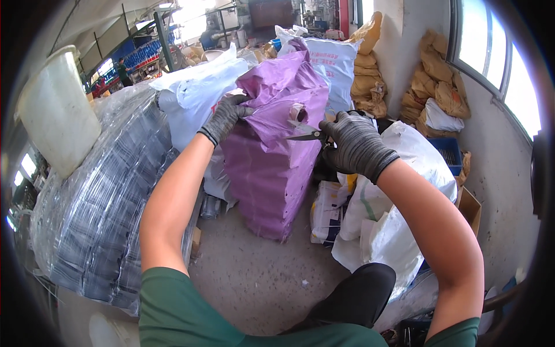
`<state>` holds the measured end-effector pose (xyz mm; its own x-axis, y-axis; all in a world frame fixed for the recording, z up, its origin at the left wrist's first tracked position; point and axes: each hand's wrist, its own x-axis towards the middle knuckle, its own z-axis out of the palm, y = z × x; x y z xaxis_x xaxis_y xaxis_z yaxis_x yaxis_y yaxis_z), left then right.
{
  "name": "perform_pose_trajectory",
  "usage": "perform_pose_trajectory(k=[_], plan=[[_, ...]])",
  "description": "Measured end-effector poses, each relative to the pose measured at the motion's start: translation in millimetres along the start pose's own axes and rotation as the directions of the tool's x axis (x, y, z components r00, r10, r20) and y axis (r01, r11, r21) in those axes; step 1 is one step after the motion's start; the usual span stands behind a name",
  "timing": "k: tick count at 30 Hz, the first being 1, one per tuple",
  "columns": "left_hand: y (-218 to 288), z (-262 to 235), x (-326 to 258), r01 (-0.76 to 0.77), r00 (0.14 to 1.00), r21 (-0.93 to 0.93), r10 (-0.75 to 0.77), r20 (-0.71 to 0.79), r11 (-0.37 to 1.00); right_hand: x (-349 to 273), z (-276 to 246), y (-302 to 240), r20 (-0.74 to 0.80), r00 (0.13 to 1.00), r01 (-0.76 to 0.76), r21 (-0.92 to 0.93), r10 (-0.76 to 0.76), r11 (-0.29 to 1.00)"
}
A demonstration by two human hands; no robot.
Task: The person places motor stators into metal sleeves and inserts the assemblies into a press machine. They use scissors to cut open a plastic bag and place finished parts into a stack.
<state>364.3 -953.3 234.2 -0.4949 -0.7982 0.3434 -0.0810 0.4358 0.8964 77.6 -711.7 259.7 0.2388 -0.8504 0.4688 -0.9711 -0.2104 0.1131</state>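
Note:
A tall purple sack (272,168) stands upright on the concrete floor in front of me. My left hand (225,117), in a dark grey glove, pinches the sack's crumpled top at its left side. My right hand (356,144), also gloved, holds a pair of scissors (306,135) whose blades point left and touch the sack near a taped spot at its upper right. Both my bare forearms reach in from the lower edge.
A large clear plastic-wrapped bundle (104,196) fills the left. White sacks (404,173) lie at the right and behind the purple one. Tan sacks (433,81) are piled against the far wall under a window. A blue crate (448,151) and a cardboard box (469,207) sit at right.

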Motion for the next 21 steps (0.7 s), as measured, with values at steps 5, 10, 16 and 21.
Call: perform_pose_trajectory(k=[5, 10, 16, 21], plan=[[21.0, -8.6, -0.8, 0.008, 0.993, 0.247, -0.038, 0.116, 0.969, 13.1, -4.4, -19.2, 0.138, 0.987, -0.069, -0.095, 0.082, 0.993], [36.9, -6.2, 2.3, 0.125, 0.968, 0.211, -0.166, 0.189, 0.970, 23.0, -12.0, -19.0, 0.234, 0.972, 0.006, -0.119, 0.022, 0.993], [37.3, -13.0, 4.4, 0.150, 0.952, 0.161, -0.186, 0.242, 0.976, 38.9, -30.3, -29.4, 0.398, 0.912, -0.035, -0.174, 0.103, 0.984], [34.0, -8.7, 2.7, 0.119, 0.973, 0.125, -0.141, 0.183, 0.985, 58.3, -13.6, -15.5, 0.482, 0.876, -0.032, 0.040, 0.008, 0.999]])
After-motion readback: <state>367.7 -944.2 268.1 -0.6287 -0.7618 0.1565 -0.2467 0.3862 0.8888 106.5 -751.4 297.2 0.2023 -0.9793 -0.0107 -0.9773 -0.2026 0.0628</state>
